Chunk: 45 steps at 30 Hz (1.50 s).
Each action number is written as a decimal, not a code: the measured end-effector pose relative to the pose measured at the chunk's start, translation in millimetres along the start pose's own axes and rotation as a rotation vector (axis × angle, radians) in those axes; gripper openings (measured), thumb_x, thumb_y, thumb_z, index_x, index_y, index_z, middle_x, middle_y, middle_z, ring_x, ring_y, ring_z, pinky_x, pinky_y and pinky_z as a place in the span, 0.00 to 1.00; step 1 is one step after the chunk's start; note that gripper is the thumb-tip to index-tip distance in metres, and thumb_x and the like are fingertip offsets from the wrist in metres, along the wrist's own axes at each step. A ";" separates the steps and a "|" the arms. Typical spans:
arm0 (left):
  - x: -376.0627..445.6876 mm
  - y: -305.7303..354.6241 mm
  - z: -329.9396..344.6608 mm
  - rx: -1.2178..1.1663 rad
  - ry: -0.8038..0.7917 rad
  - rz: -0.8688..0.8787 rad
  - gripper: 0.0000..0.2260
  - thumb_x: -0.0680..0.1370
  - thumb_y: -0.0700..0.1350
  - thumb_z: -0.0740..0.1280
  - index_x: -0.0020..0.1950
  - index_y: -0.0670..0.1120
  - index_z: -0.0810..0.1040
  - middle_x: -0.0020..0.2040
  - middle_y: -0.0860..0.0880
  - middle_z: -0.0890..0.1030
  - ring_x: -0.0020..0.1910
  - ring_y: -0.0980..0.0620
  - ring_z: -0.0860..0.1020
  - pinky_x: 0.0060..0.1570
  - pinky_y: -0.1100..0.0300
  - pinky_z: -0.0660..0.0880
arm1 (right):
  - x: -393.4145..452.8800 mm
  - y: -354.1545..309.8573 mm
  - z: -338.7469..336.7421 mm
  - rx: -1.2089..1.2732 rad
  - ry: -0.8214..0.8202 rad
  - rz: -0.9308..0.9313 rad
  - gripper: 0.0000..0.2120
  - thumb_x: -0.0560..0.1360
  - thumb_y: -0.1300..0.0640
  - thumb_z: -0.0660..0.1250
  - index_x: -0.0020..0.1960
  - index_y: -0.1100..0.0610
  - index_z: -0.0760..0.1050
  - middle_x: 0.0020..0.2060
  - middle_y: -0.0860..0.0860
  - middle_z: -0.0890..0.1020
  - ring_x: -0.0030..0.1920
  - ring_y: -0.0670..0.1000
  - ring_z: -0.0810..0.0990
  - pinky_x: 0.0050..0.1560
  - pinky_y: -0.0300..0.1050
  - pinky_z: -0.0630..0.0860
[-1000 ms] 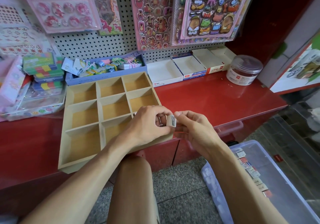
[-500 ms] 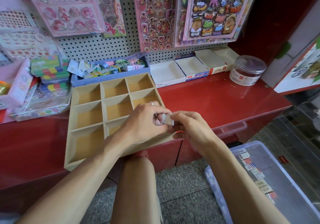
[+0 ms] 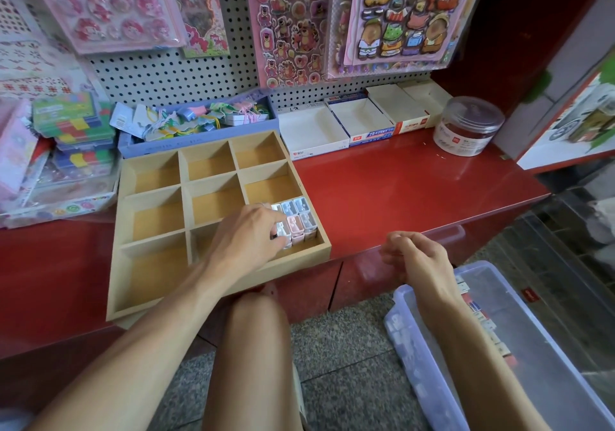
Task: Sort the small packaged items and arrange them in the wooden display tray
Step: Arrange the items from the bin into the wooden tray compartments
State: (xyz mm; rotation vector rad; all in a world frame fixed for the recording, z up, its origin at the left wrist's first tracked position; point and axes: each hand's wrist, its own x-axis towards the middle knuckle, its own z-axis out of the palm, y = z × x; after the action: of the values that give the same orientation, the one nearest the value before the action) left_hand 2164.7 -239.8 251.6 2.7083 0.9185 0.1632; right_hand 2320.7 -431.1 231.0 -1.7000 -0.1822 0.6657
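Left hand (image 3: 248, 236) now in tray (image 3: 151, 301)

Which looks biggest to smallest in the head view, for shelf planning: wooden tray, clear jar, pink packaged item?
1. wooden tray
2. clear jar, though farther from the camera
3. pink packaged item, in the tray's near right compartment

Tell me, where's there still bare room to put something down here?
Eight compartments of the wooden tray are bare; the near right one is crowded with small packets, where the left hand reaches. The red counter lies bare between the tray, the white boxes and the clear jar.
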 end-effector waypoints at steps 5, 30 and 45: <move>-0.4 -3.7 2.4 -0.014 0.021 0.010 0.13 0.75 0.51 0.71 0.58 0.48 0.83 0.43 0.53 0.77 0.42 0.49 0.76 0.41 0.52 0.77 | 1.7 12.6 -7.0 0.001 0.025 0.016 0.08 0.81 0.62 0.62 0.49 0.62 0.79 0.42 0.59 0.82 0.38 0.51 0.79 0.32 0.37 0.77; -54.6 185.8 116.0 -1.064 -0.349 -0.196 0.07 0.81 0.40 0.64 0.47 0.46 0.81 0.40 0.49 0.81 0.36 0.56 0.80 0.34 0.63 0.76 | -56.2 82.6 -182.3 -0.006 0.347 0.085 0.08 0.81 0.60 0.62 0.48 0.54 0.79 0.44 0.54 0.82 0.42 0.52 0.79 0.42 0.47 0.77; 36.1 242.3 317.0 -0.365 -0.565 0.290 0.12 0.81 0.50 0.62 0.52 0.44 0.81 0.46 0.48 0.83 0.48 0.47 0.81 0.51 0.54 0.74 | -5.4 247.9 -272.7 -0.423 0.248 0.487 0.14 0.82 0.58 0.63 0.57 0.69 0.77 0.44 0.66 0.81 0.48 0.65 0.80 0.43 0.51 0.72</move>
State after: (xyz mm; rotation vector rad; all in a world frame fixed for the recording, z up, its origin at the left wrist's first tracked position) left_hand 2394.9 -472.6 20.7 2.3289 0.2951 -0.3323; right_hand 2399.9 -726.8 25.7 -2.2478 0.2977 0.8004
